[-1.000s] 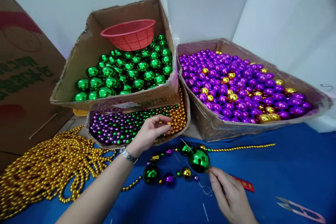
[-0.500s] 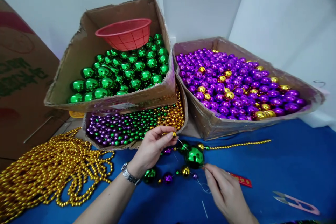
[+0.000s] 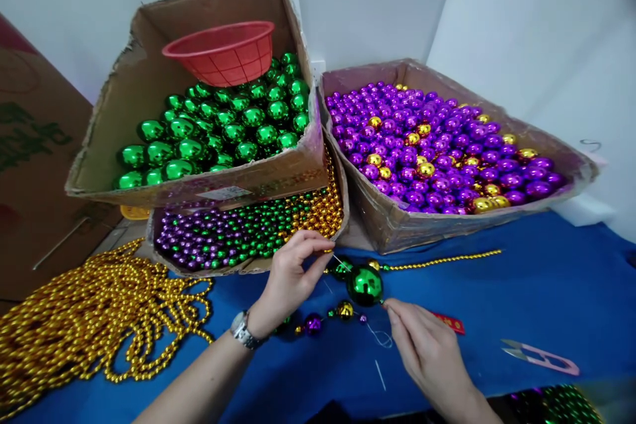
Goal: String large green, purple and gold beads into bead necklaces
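My left hand [image 3: 293,271], a watch on its wrist, is closed in a pinch at a small gold bead [image 3: 328,251]. A thin white thread runs from there to a large shiny green ball [image 3: 366,285]. On that ball's near right side, my right hand [image 3: 422,344] pinches the beaded string by a tiny green bead [image 3: 381,302]. Behind the large ball lies another green ball [image 3: 342,268]. More strung beads rest on the blue cloth [image 3: 318,384], among them a purple bead [image 3: 313,324] and a gold bead [image 3: 344,309]. My fingers partly hide the gold bead in the left pinch.
Cardboard boxes hold green balls [image 3: 253,116], purple balls [image 3: 392,126] and small mixed beads [image 3: 238,232]. A red basket [image 3: 223,53] sits on the green balls. Gold bead strands [image 3: 89,318] lie left. Pink thread snips [image 3: 541,358] and a red label [image 3: 450,322] lie right.
The view has shifted, so most things appear slightly further left and up, and green beads now show at the lower right. Both hands keep their pinches.
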A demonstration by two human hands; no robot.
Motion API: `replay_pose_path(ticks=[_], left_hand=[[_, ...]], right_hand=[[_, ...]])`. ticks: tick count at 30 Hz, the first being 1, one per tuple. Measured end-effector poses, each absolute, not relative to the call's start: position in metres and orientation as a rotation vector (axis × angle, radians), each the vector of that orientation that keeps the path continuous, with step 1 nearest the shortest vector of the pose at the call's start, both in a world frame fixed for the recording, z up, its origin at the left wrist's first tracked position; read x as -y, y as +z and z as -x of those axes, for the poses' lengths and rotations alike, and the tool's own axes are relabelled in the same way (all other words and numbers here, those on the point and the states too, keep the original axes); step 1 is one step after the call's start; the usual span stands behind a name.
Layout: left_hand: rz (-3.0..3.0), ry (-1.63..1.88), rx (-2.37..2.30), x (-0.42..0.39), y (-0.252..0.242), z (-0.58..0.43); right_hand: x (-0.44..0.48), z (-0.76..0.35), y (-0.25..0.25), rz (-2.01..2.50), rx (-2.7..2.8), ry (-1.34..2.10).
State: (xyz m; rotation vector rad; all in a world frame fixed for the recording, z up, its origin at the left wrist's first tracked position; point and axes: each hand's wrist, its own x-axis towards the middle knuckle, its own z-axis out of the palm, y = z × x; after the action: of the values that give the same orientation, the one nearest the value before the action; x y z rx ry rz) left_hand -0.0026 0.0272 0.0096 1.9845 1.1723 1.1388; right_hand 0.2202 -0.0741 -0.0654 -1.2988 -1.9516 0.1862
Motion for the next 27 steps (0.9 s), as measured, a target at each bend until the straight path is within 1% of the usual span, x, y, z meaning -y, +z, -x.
replay_pose_path(ticks=[4,8,12,14,19,23,27], left_hand=[[-1.858,1.076,-1.16,-0.028,0.008,0.002],[-1.417,0.984,-1.042,-0.024,0.004,-0.007],[-1.088,0.974,-0.959,-0.015,-0.009,-0.023],[-1.045,0.959,-0.972,-0.01,-0.019,-0.031],[-1.199,0.907,-0.965,-0.002,-0.04,-0.047],[-1.029,0.999,-0.962,0.004,-0.044,-0.058],[-1.054,1.144,-0.981,0.01,-0.038,-0.061]], right_hand=[[0.076,-0.223,-0.064,1.33,1.912,0.262],[0.074,-0.222,-0.065,1.327,1.884,0.301],[0.072,-0.221,-0.073,1.432,1.84,0.455],[0.073,-0.224,-0.081,1.488,1.837,0.524],[0.076,-0.236,-0.101,1.485,1.897,0.617],[0.077,-0.238,-0.107,1.502,1.85,0.64],[0.077,-0.236,-0.108,1.502,1.757,0.683]])
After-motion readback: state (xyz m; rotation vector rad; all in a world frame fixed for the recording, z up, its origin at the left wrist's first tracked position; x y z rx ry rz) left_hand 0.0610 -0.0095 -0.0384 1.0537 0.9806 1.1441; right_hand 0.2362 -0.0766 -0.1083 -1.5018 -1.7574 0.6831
